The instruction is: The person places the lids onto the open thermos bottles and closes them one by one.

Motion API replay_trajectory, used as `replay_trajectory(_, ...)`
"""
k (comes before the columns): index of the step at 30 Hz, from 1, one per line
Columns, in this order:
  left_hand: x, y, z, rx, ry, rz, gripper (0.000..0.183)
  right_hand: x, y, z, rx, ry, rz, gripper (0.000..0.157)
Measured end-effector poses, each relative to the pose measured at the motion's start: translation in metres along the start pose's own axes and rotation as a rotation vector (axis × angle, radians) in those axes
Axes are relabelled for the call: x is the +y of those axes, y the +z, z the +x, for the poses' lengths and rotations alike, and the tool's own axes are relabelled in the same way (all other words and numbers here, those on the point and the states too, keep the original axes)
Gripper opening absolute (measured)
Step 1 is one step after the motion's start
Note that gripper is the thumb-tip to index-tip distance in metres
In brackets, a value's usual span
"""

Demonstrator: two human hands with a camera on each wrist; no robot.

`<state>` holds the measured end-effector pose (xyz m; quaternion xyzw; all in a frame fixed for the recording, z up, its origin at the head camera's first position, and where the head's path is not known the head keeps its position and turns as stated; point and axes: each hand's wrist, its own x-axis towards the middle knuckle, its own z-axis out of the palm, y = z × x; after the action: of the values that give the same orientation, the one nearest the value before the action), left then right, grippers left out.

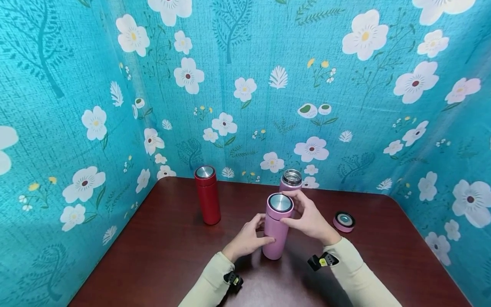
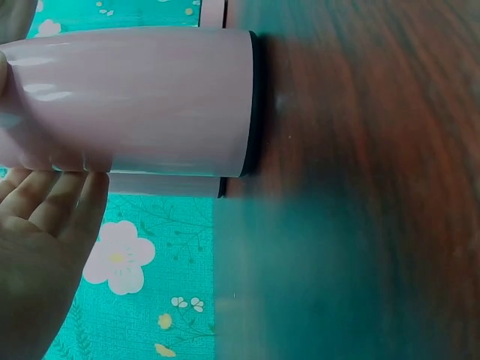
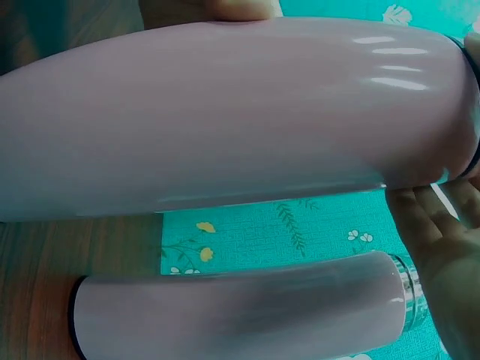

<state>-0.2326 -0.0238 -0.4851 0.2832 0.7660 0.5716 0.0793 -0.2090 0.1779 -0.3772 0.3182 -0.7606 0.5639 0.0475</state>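
Observation:
A pink thermos bottle (image 1: 275, 238) with a steel-topped lid (image 1: 280, 203) stands upright in front of me. My left hand (image 1: 249, 238) grips its body at mid-height, thumb on the near side and fingers round the left. Up at the lid, my right hand (image 1: 308, 215) holds the rim between thumb and fingers. In the left wrist view the bottle's dark base edge (image 2: 253, 105) is close to the tabletop. Behind it stands a second pink bottle (image 3: 240, 307) with a bare steel mouth (image 1: 292, 177), partly hidden by the first bottle and my right hand.
A red thermos (image 1: 208, 200) with its lid on stands at the back left of the dark wooden table (image 1: 153, 260). A loose pink lid (image 1: 344, 221) lies to the right of my right hand. Blue flowered cloth (image 1: 245, 106) hangs behind and on both sides.

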Motion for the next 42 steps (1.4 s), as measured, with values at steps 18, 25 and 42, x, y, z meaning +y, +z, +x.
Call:
replay_trajectory(18, -0.002, 0.007, 0.001, 0.042, 0.015, 0.084, 0.057, 0.001, -0.004, -0.004, -0.059, -0.01, 0.059, 0.063)
replay_trajectory(25, -0.003, 0.008, 0.003, 0.067, 0.067, 0.135, 0.058, 0.001, -0.003, -0.003, 0.01, -0.02, 0.011, 0.063)
replay_trajectory(42, -0.005, 0.003, 0.007, 0.057, 0.023, 0.123, 0.058, 0.008, -0.01, 0.0, -0.073, -0.046, 0.081, 0.06)
